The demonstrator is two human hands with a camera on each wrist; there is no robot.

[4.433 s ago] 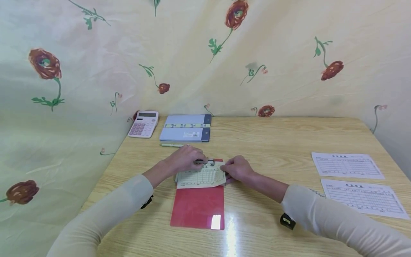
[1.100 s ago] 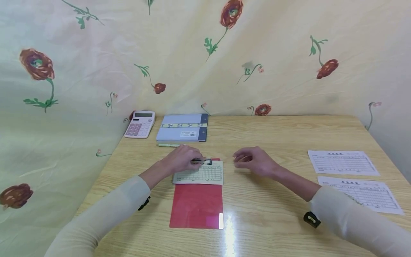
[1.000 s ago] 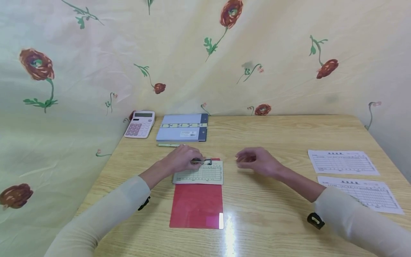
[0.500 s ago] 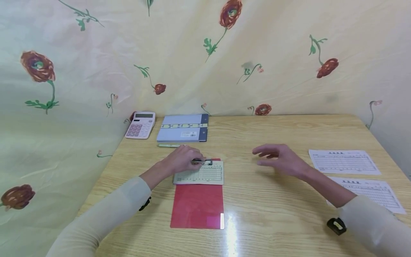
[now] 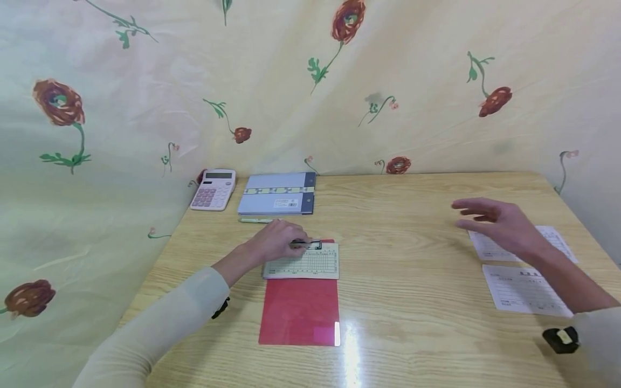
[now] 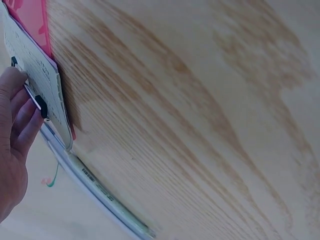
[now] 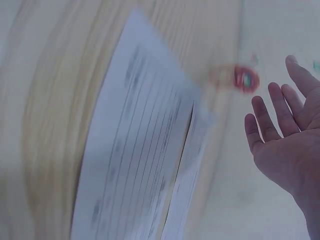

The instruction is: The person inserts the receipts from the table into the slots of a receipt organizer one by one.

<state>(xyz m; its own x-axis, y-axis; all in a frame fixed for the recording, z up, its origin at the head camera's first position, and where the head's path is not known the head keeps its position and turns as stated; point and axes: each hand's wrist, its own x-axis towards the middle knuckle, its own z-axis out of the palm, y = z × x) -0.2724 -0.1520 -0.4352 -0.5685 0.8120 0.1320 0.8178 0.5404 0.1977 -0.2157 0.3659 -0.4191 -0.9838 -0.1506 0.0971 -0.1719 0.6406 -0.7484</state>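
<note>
My left hand (image 5: pixel 278 241) pinches the metal clip (image 5: pixel 316 245) at the top of a red clipboard (image 5: pixel 299 312). A small stack of printed forms (image 5: pixel 320 263) lies under that clip, covering the board's upper part. The left wrist view shows thumb and fingers on the clip (image 6: pixel 41 106), with the forms (image 6: pixel 47 75) below it. Over at the right, my right hand (image 5: pixel 506 223) hovers with relaxed, parted fingers and holds nothing. Beneath it and its forearm lie two loose printed slips, a far one (image 5: pixel 553 237) and a near one (image 5: pixel 514 293), both partly hidden.
A pink calculator (image 5: pixel 213 189) and a blue notebook (image 5: pixel 274 196) stand at the back left of the wooden table (image 5: pixel 402 318). A pale green pen (image 5: pixel 254 220) lies in front of the notebook. Flowered cloth (image 5: pixel 291 81) hangs behind the table.
My right hand let go of the forms' right edge, then moved right to above the loose slips. The lifted forms now lie flat. My left hand has stayed on the clip.
</note>
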